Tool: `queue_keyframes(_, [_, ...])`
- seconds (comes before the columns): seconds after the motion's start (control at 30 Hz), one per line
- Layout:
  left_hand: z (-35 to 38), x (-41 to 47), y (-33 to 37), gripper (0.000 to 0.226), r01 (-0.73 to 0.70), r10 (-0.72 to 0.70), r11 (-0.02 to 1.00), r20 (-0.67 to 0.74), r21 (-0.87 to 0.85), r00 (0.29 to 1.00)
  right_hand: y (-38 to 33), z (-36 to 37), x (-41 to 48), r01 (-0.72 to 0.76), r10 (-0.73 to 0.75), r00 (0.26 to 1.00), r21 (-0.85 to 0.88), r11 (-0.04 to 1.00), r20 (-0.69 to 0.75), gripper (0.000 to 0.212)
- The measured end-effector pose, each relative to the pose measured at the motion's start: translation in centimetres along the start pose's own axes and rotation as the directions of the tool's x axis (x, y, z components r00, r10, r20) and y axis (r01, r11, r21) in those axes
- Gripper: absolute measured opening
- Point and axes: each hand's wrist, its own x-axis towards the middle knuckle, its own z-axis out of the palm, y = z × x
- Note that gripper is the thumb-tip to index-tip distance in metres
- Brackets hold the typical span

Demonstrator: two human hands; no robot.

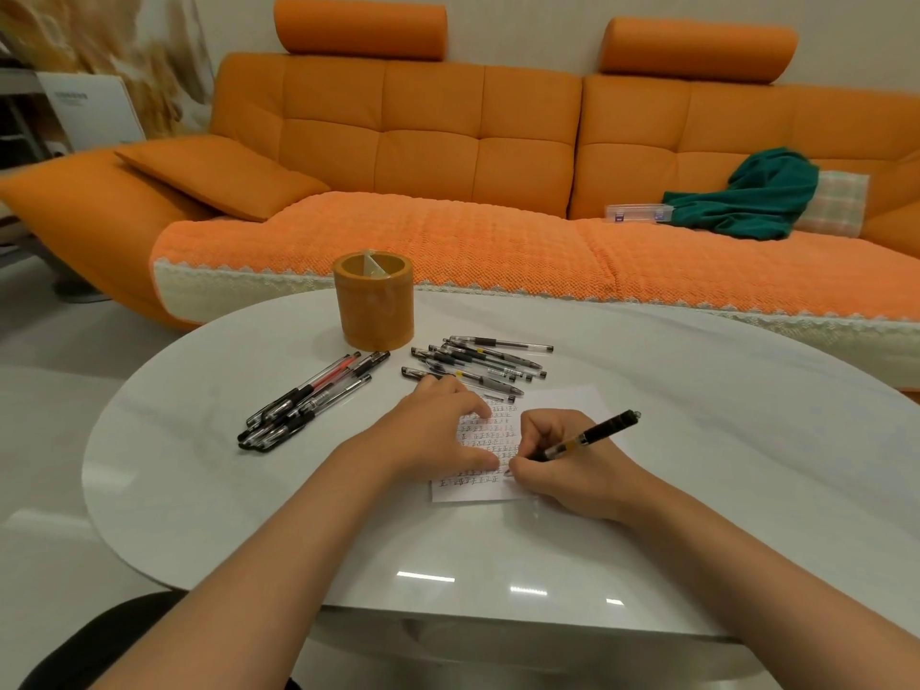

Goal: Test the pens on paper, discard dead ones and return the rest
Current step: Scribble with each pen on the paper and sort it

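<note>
A small white paper (587, 415) covered with rows of written marks lies on the white table (199, 465). My right hand (562, 465) grips a black pen (592, 434) with its tip down on the paper's lower right. My left hand (438, 430) rests flat on the paper's left side, fingers spread. One pile of several pens (311, 398) lies to the left of the paper. Another pile of several pens (480, 363) lies just beyond it. An orange round pen holder (373, 308) with a divider stands at the table's far side and looks empty.
An orange sofa (498, 156) runs behind the table, close to its far edge. On the seat lie a green cloth (747, 196) and a clear plastic case (637, 213). A dark stool edge (99, 644) shows at the lower left.
</note>
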Motion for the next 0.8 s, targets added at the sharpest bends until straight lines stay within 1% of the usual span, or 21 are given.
queue_keyframes(0.17, [0.14, 0.10, 0.07, 0.073, 0.008, -0.008, 1.000, 0.008, 0.017, 1.000, 0.28, 0.23, 0.13, 0.022, -0.022, 1.000, 0.000, 1.000, 0.000, 0.023])
queue_keyframes(0.37, [0.03, 0.16, 0.27, 0.073, 0.024, -0.024, 1.000, 0.020, 0.009, 1.000, 0.49, 0.35, 0.23, 0.032, -0.031, 0.999, -0.057, 0.998, 0.021, 0.022])
queue_keyframes(0.8, [-0.05, -0.04, 0.39, 0.074, 0.038, -0.038, 0.999, 0.024, 0.001, 0.999, 0.62, 0.34, -0.05, 0.050, -0.050, 0.999, -0.062, 0.997, 0.005, 0.020])
